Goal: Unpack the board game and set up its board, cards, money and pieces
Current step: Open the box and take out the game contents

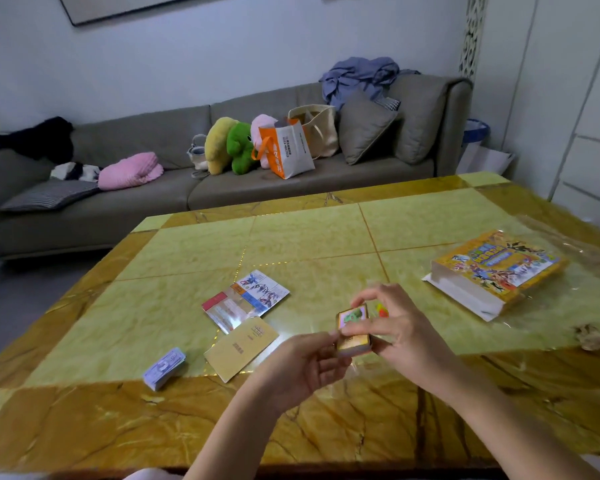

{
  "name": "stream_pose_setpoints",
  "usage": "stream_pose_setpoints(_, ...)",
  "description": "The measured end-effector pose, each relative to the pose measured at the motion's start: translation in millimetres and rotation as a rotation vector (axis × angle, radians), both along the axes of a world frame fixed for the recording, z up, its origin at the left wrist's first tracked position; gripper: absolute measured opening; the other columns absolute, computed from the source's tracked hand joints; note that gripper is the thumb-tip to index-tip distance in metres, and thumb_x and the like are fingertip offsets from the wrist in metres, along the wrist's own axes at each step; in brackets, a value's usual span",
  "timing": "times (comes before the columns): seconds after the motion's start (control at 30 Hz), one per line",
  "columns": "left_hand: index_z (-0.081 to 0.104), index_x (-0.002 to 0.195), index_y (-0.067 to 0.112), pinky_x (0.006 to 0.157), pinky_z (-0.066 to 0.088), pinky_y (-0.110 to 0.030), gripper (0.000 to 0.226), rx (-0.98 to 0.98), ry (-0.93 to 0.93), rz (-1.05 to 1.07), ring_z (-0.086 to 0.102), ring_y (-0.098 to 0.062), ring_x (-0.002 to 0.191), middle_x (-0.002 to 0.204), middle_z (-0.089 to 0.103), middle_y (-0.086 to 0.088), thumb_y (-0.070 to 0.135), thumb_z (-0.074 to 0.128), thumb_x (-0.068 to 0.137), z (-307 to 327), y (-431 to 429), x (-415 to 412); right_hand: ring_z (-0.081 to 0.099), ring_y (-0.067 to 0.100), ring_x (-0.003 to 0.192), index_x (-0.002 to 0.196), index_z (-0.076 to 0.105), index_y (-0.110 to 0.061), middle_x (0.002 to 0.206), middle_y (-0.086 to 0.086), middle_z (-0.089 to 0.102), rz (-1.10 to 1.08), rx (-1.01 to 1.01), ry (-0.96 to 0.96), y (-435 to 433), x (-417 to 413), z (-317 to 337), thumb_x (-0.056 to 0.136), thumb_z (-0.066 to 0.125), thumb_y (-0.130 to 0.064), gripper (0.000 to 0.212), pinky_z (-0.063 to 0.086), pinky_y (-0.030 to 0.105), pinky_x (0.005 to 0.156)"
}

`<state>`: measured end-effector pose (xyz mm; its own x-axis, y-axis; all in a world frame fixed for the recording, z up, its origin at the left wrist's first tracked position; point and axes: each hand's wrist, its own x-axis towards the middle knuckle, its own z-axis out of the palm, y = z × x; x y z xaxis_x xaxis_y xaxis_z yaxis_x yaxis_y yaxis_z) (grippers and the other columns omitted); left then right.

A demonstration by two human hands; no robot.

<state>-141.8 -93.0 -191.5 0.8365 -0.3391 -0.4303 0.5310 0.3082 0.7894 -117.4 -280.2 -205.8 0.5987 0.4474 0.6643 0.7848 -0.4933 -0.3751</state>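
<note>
Above the table's front half, my right hand (394,327) grips a thick deck of gold-edged cards (354,330) with a green creature on its top card. My left hand (303,363) pinches the deck's near left edge with thumb and fingertips. On the table to the left lie a stack of purple paper money (164,368), a folded gold booklet (241,348) and a sheet of picture cards in clear wrap (245,299). The yellow game box (496,271) lies at the right on clear plastic wrap. Small red and yellow pieces (381,310) show behind my right hand.
The green and amber marble table (309,237) fills the view. A crumpled scrap (589,336) lies near its right edge. Behind the table a grey sofa (174,192) holds plush toys, bags, cushions and clothes.
</note>
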Motion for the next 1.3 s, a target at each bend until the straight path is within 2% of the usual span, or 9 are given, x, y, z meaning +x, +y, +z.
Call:
stream_pose_setpoints(0.17,0.064,0.087,-0.005,0.050,0.053,-0.020,0.013,0.041,-0.062,0.073,0.066,-0.016,0.057,0.072,0.068,-0.017,0.000,0.052,0.085,-6,15,0,0.049,0.009,0.113,0.108,0.072,-0.028,0.115,-0.002,0.055,-0.013,0.011,0.000,2,1,-4,0.078,0.070,-0.008,0.036,0.033,0.009,0.097)
stream_pose_setpoints(0.33,0.058,0.086,-0.003,0.041,0.046,-0.015,0.011,0.368,-0.164,0.424,0.059,-0.008,0.042,0.051,0.062,-0.006,-0.004,0.049,0.091,-4,82,22,0.047,0.000,0.114,0.127,0.058,-0.026,0.125,-0.011,0.053,-0.212,-0.055,0.232,-6,9,-16,0.086,0.066,-0.024,0.042,0.040,0.022,0.102)
stream_pose_setpoints(0.43,0.059,0.083,0.001,0.039,0.043,-0.012,0.012,0.556,-0.203,0.627,0.053,-0.005,0.037,0.045,0.060,0.000,-0.004,0.050,0.091,-7,146,32,0.052,0.007,0.115,0.118,0.065,-0.022,0.121,-0.009,0.058,-0.352,-0.136,0.348,-10,16,-26,0.089,0.064,-0.025,0.029,0.035,0.015,0.095)
stream_pose_setpoints(0.63,0.059,0.084,-0.001,0.059,0.048,-0.022,0.008,0.844,-0.031,0.875,0.055,-0.016,0.056,0.067,0.056,-0.011,0.002,0.054,0.089,-24,251,38,0.053,0.012,0.113,0.110,0.069,-0.019,0.116,-0.006,0.062,-0.431,-0.187,0.427,-8,19,-32,0.090,0.063,-0.024,0.021,0.033,0.017,0.091)
stream_pose_setpoints(0.7,0.060,0.078,-0.002,0.064,0.047,-0.028,0.012,0.896,0.058,0.889,0.057,-0.018,0.052,0.067,0.056,-0.013,0.004,0.056,0.088,-34,270,38,0.055,0.011,0.111,0.106,0.069,-0.021,0.113,-0.008,0.062,-0.408,-0.175,0.459,-9,19,-32,0.090,0.062,-0.022,0.018,0.036,0.018,0.091)
stream_pose_setpoints(0.93,0.066,0.103,0.002,0.061,0.045,-0.033,0.020,1.264,0.094,0.746,0.055,-0.031,0.076,0.092,0.063,-0.019,0.012,0.057,0.088,-35,269,31,0.056,0.010,0.101,0.099,0.071,-0.017,0.107,-0.005,0.063,-0.472,-0.101,0.469,-19,22,-23,0.088,0.064,-0.014,0.014,0.036,0.020,0.085)
stream_pose_setpoints(1.07,0.063,0.118,0.002,0.080,0.052,-0.041,0.033,1.338,0.107,0.728,0.060,-0.036,0.095,0.111,0.065,-0.020,0.018,0.058,0.089,-30,262,29,0.058,0.015,0.087,0.109,0.066,-0.017,0.116,0.003,0.063,-0.613,-0.063,0.539,-26,25,-22,0.090,0.062,-0.019,0.020,0.037,0.024,0.071)
stream_pose_setpoints(1.17,0.059,0.124,0.010,0.075,0.052,-0.036,0.037,1.335,-0.073,0.766,0.062,-0.030,0.087,0.107,0.066,-0.015,0.023,0.057,0.090,-20,231,29,0.060,0.015,0.074,0.120,0.061,-0.019,0.107,0.005,0.064,-0.662,-0.090,0.648,-32,26,-20,0.092,0.059,-0.023,0.029,0.040,0.027,0.059)
stream_pose_setpoints(1.3,0.067,0.105,0.021,0.065,0.045,-0.027,0.016,1.123,-0.421,0.627,0.058,-0.016,0.075,0.094,0.067,-0.002,0.020,0.059,0.091,0,154,30,0.065,0.018,0.078,0.126,0.055,-0.020,0.116,0.005,0.064,-0.680,-0.106,0.740,-36,29,-23,0.090,0.061,-0.023,0.036,0.050,0.029,0.062)
